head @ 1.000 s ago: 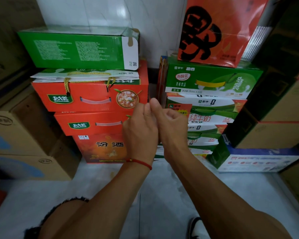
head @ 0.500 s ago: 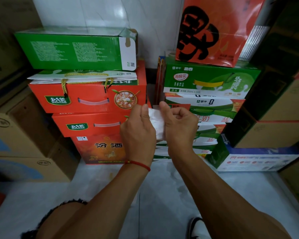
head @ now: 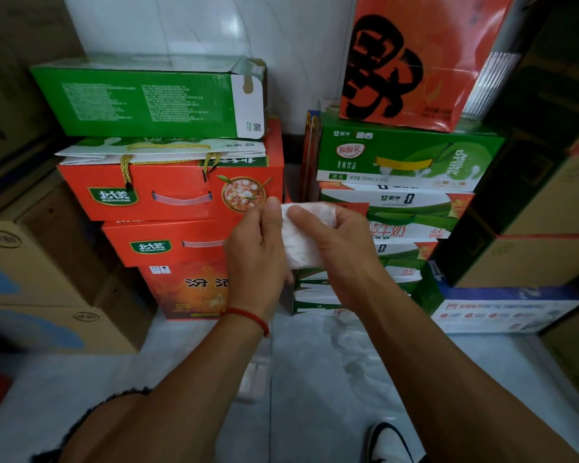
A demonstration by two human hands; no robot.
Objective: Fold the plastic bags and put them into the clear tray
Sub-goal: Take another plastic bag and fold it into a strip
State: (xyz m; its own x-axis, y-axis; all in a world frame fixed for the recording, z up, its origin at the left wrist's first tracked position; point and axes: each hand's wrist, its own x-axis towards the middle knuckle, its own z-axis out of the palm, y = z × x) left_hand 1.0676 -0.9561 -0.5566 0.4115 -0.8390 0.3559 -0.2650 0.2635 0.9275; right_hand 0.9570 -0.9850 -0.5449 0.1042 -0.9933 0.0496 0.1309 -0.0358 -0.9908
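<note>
Since the earlier frame, more of the folded white plastic bag had appeared between both hands at the frame's centre. Left hand and right hand each pinched it, probably to flatten the fold. No clear tray was visible.

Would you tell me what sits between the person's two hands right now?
In the head view, a folded white plastic bag lies between the left hand and the right hand; both pinch it.
</note>
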